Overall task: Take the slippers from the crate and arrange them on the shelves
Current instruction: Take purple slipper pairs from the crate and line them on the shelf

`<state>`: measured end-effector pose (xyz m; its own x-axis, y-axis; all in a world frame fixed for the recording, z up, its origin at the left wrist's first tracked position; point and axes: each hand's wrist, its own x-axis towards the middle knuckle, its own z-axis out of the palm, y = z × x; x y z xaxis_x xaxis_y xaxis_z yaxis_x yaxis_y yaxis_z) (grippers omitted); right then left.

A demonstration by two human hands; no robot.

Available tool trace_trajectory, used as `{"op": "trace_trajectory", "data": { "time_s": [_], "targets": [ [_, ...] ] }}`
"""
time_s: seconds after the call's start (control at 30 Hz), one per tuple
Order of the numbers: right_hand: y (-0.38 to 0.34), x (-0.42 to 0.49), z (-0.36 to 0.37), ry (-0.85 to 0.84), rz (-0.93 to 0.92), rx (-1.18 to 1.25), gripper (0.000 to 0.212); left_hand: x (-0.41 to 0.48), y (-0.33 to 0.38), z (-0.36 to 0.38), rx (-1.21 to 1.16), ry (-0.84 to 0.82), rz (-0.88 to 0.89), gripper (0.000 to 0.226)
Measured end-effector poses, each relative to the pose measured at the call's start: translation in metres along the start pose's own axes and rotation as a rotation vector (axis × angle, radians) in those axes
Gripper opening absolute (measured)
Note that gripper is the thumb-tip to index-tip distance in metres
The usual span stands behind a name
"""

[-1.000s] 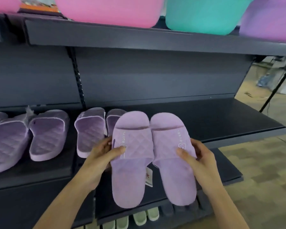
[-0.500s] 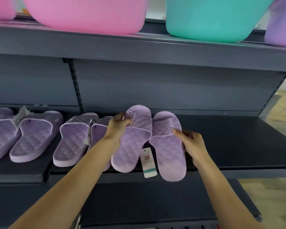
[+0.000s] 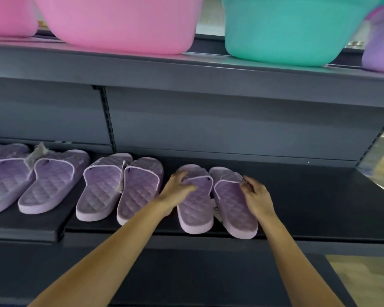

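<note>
The left hand point(image 3: 179, 187) curls round the left slipper's point(image 3: 194, 210) strap, and the right hand point(image 3: 255, 196) pinches the right slipper's point(image 3: 236, 209) strap. Both slippers lie side by side on the shelf point(image 3: 315, 207), beneath the hands.

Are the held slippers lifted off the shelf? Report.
No, both slippers rest on the shelf, left hand and right hand gripping their straps.

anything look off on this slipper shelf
Only small things: the tag on the leftmost pair sticks up crumpled, and the rightmost pair sits with heels at the front edge of the shelf.
</note>
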<state>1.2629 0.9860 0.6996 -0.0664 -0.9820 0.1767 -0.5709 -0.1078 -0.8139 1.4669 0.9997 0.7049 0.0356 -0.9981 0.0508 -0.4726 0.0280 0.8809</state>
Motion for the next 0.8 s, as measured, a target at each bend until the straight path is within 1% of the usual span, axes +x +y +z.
{"op": "trace_trajectory", "data": {
  "time_s": [0.03,0.1,0.17,0.27,0.33,0.43,0.5,0.6,0.8],
  "targets": [
    [0.001,-0.003,-0.001,-0.022,-0.004,-0.029,0.031,-0.002,-0.002,0.005,0.025,-0.015,-0.015,0.053],
    [0.004,-0.008,-0.003,-0.058,-0.038,-0.156,0.04,-0.007,-0.005,0.009,0.084,0.02,0.001,0.06],
    [0.006,-0.016,-0.005,-0.044,-0.087,-0.271,0.048,-0.014,-0.004,0.003,0.155,0.049,0.062,0.06],
    [0.003,-0.033,-0.006,0.024,-0.255,-0.36,0.052,-0.032,-0.003,-0.018,0.228,0.124,0.171,0.059],
    [-0.006,-0.047,-0.005,0.032,-0.359,-0.407,0.05,-0.047,-0.006,-0.039,0.268,0.186,0.224,0.059],
    [-0.025,-0.068,0.0,0.014,-0.47,-0.38,0.047,-0.073,-0.015,-0.073,0.396,0.219,0.307,0.065],
    [-0.039,-0.083,0.006,0.014,-0.519,-0.387,0.047,-0.096,-0.021,-0.095,0.458,0.242,0.304,0.065],
    [-0.064,-0.106,0.022,-0.023,-0.531,-0.389,0.053,-0.134,-0.035,-0.127,0.542,0.311,0.312,0.067],
    [-0.115,-0.157,0.076,-0.15,-0.592,-0.343,0.051,-0.219,-0.073,-0.2,0.658,0.393,0.221,0.065]
  ]
}}
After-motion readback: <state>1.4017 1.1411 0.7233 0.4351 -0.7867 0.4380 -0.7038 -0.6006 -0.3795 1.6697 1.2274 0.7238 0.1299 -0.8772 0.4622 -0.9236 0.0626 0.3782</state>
